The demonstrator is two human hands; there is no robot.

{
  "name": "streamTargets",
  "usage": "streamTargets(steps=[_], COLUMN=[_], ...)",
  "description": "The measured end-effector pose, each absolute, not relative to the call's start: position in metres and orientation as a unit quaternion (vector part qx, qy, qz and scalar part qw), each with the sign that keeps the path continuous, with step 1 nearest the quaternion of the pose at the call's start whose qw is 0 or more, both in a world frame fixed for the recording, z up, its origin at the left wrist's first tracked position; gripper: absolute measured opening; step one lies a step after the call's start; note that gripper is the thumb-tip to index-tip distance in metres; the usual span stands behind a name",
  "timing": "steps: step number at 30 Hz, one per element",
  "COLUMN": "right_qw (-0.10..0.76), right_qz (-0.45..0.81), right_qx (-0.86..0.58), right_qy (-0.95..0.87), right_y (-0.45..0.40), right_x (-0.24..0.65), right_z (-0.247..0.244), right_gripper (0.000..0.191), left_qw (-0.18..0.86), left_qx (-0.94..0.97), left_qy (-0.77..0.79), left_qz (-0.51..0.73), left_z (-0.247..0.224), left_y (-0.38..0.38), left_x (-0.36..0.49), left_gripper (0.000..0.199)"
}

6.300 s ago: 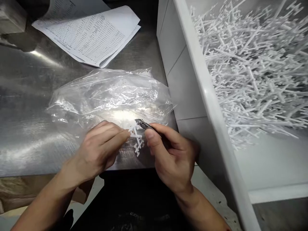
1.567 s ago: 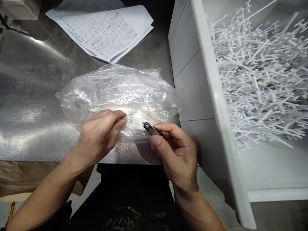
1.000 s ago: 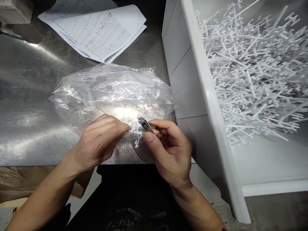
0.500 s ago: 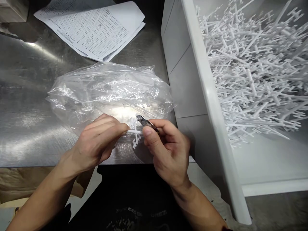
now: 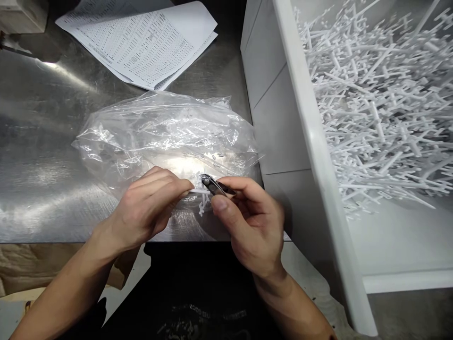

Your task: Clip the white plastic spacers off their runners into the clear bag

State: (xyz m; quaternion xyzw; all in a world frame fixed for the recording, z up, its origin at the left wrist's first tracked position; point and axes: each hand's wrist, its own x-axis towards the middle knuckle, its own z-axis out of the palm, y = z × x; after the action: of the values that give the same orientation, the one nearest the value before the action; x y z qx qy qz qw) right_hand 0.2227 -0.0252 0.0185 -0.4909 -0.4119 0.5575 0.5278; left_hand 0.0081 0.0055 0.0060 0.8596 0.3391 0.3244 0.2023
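Note:
Between thumb and fingers, my left hand (image 5: 152, 203) pinches one end of a thin white plastic sprue (image 5: 203, 202) with small branched parts. My right hand (image 5: 249, 215) is closed around a metal nail clipper (image 5: 214, 185), its jaws pointing left at the upper part of the sprue. Whether the jaws touch the plastic I cannot tell. Under and behind both hands lies a clear plastic bag (image 5: 166, 127), with a few tiny pieces showing through it near the clipper.
To the right stands a white bin (image 5: 311, 137) heaped with white plastic sprues (image 5: 385, 108). Printed sheets (image 5: 148, 42) lie at the back of the metal table (image 5: 31, 156). A box-like block (image 5: 23, 16) sits at the far left corner, and brown paper (image 5: 38, 264) is below the table edge.
The sprue has turned in my left fingers, and its branched end sits differently. The clipper's lever stands further apart from its body. The whole view has shifted slightly.

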Motion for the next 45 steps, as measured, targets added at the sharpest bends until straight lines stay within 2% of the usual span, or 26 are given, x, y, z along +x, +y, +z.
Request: streamTargets(steps=[14, 26, 31, 36, 40, 45], right_qw=[0.509, 0.495, 0.525, 0.519, 0.502, 0.499], right_qz=[0.565, 0.585, 0.573, 0.576, 0.575, 0.564], right_qx=[-0.501, -0.511, -0.502, -0.488, -0.494, -0.505], right_qy=[-0.412, -0.389, -0.380, -0.400, -0.417, -0.422], right_y=[-0.024, -0.019, -0.021, -0.025, -0.025, -0.023], right_x=[0.223, 0.218, 0.224, 0.231, 0.229, 0.226], right_z=[0.020, 0.023, 0.019, 0.019, 0.021, 0.021], right_gripper=[0.011, 0.024, 0.015, 0.004, 0.008, 0.008], left_qw=[0.212, 0.171, 0.181, 0.183, 0.169, 0.173], left_qx=[0.864, 0.873, 0.845, 0.802, 0.796, 0.789], left_qy=[0.326, 0.345, 0.380, 0.445, 0.449, 0.419], left_qz=[0.319, 0.301, 0.328, 0.354, 0.369, 0.414], left_z=[0.006, -0.004, 0.002, 0.012, 0.012, 0.005], left_y=[0.006, 0.003, 0.003, 0.002, 0.000, 0.002], left_x=[0.008, 0.008, 0.010, 0.012, 0.012, 0.012], left_gripper=[0.027, 0.025, 0.014, 0.014, 0.010, 0.015])
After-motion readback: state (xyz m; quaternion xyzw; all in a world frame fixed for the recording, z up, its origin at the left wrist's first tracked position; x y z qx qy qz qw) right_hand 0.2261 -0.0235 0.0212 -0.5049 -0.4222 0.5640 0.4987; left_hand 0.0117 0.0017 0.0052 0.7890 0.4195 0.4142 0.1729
